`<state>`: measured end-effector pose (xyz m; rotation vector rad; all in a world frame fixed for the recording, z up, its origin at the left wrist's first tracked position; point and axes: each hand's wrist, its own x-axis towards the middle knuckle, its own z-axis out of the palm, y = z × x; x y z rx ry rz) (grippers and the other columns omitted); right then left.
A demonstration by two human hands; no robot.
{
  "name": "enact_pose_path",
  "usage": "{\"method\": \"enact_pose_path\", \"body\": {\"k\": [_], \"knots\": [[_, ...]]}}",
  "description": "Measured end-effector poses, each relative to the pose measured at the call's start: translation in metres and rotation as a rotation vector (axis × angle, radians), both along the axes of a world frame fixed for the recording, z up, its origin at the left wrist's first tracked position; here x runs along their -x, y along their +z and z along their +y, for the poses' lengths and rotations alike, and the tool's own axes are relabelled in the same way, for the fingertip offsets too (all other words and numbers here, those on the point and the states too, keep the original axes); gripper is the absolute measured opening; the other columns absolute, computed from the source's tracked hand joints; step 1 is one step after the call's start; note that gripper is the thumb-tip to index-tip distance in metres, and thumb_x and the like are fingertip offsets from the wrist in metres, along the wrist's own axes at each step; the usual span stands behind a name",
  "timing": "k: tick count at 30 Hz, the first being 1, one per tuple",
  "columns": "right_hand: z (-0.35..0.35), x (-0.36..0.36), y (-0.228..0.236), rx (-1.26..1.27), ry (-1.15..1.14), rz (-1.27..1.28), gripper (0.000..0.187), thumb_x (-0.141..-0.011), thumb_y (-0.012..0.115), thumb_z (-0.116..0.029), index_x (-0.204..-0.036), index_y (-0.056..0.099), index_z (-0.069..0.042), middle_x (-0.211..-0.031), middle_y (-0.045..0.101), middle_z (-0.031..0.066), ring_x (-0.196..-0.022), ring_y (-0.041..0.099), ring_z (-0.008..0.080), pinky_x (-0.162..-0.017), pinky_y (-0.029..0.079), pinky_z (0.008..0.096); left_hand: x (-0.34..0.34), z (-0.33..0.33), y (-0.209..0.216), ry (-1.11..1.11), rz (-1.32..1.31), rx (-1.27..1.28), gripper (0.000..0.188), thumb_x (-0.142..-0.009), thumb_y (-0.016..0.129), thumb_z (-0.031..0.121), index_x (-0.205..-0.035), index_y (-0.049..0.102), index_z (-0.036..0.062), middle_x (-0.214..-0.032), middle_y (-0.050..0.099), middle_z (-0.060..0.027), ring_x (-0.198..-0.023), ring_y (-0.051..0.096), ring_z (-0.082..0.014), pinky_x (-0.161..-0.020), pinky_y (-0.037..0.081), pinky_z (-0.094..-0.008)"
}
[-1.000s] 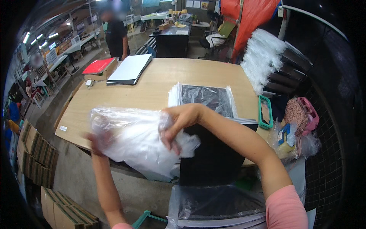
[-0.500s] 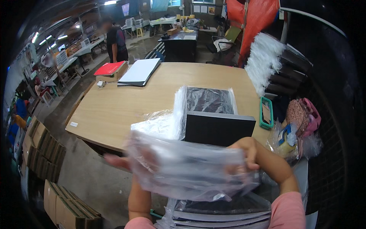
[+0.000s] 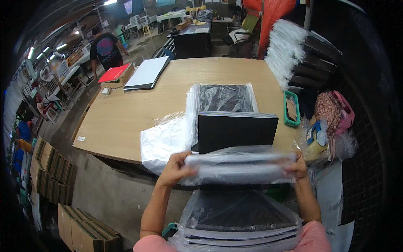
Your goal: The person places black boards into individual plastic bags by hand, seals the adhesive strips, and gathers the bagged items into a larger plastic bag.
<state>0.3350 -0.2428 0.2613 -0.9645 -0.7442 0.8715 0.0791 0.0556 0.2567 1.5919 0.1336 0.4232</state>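
Observation:
A clear plastic bag (image 3: 239, 171), blurred by motion, is stretched between my two hands in front of the table's near edge. My left hand (image 3: 174, 169) is closed on one end of it, and my right hand (image 3: 299, 167) grips the other end. Just beyond the bag, a black flat-faced board or stack with a pale top edge (image 3: 237, 133) stands on the table. Behind it lies a dark sheet in clear plastic (image 3: 226, 98). Close to my body, below my hands, rests a stack of plastic-wrapped black boards (image 3: 241, 214).
Loose clear plastic (image 3: 161, 140) covers part of the wooden table (image 3: 121, 122). A green basket (image 3: 297, 119) sits at its right edge, beside bags (image 3: 327, 109). White boards (image 3: 147, 73) and a red folder (image 3: 114, 74) lie at far left. Folded cartons (image 3: 82, 231) stand on the floor.
The bag and both hands have risen a little, and the bag is drawn straighter. My left hand has moved right and closed on its end. A person in the background has moved left.

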Motion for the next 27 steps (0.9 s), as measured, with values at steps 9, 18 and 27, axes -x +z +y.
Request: {"method": "enact_pose_path", "body": {"k": [9,18,27], "knots": [[0.078,-0.029,0.024,0.148,-0.964,-1.324,0.026,-0.072,0.059,0.000,-0.096,0.067,-0.007,-0.083,0.050,0.0085,-0.059,0.046,0.0143,-0.052,0.038,0.0252,-0.052,-0.003,0.037,0.659,0.120,-1.299,0.061,-0.056,0.062,0.000,-0.112,0.061,0.0241,-0.089,0.046,-0.0071,-0.055,0.051,-0.0202,-0.053,0.044,-0.0336],[0.055,0.014,0.042,0.209,-0.906,-1.228,0.037,-0.069,0.058,0.002,-0.104,0.064,-0.008,-0.102,0.049,0.0135,-0.078,0.054,0.0232,-0.058,0.044,0.0287,-0.045,-0.011,0.064,0.590,0.328,-1.202,0.068,-0.069,0.064,0.010,-0.130,0.043,0.0296,-0.093,0.042,-0.0134,-0.053,0.047,-0.0269,-0.049,0.042,-0.0367],[0.033,0.018,0.045,0.225,-0.865,-1.400,0.032,-0.072,0.057,-0.002,-0.103,0.064,-0.006,-0.090,0.054,0.0135,-0.081,0.057,0.0244,-0.069,0.044,0.0320,-0.015,-0.035,0.080,0.535,0.105,-1.327,0.052,-0.068,0.062,0.003,-0.115,0.058,0.0250,-0.091,0.046,-0.0065,-0.061,0.052,-0.0202,-0.052,0.042,-0.0316]]}}
